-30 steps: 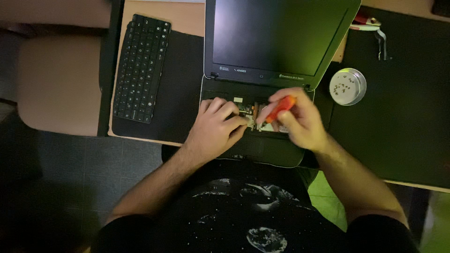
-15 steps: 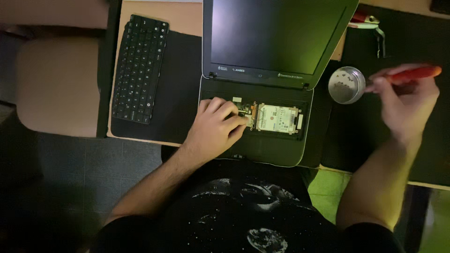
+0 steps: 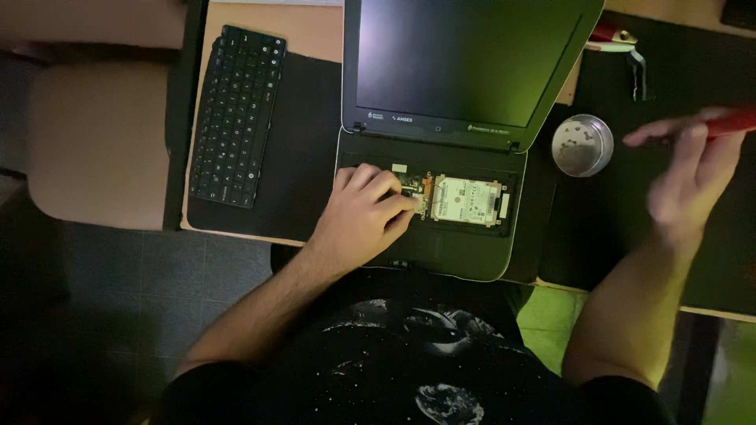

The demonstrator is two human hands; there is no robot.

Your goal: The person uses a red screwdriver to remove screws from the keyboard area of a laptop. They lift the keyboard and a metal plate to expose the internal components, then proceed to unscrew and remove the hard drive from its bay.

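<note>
Hard drive (image 3: 466, 201) sits in an open bay in the laptop base (image 3: 441, 252), near the middle of the frame, its pale labelled top facing up. The left hand (image 3: 358, 224) rests on the base just left of the drive, palm down, fingers together and bent, with the fingertips (image 3: 405, 201) touching the connector end at the drive's left edge. It grips nothing that can be seen.

To the right, well apart from the drive, the right hand (image 3: 693, 177) hangs above a black mat (image 3: 630, 236). It is blurred. Its fingers are closed around the red handle of a screwdriver (image 3: 728, 122), which runs out past the frame's right edge; the forefinger stretches left along the tool toward a small round metal tin (image 3: 581, 145). The tin stands on the mat just right of the laptop hinge, with a few tiny parts inside, too small to tell apart.

Beyond the base, the laptop screen (image 3: 465, 63) stands open and dark. Left of the laptop a loose black keyboard (image 3: 236, 114) lies on another dark mat, tilted a little. At the far right, above the tin, a red-handled tool (image 3: 622, 43) lies on the mat, partly hidden by the screen's corner.
</note>
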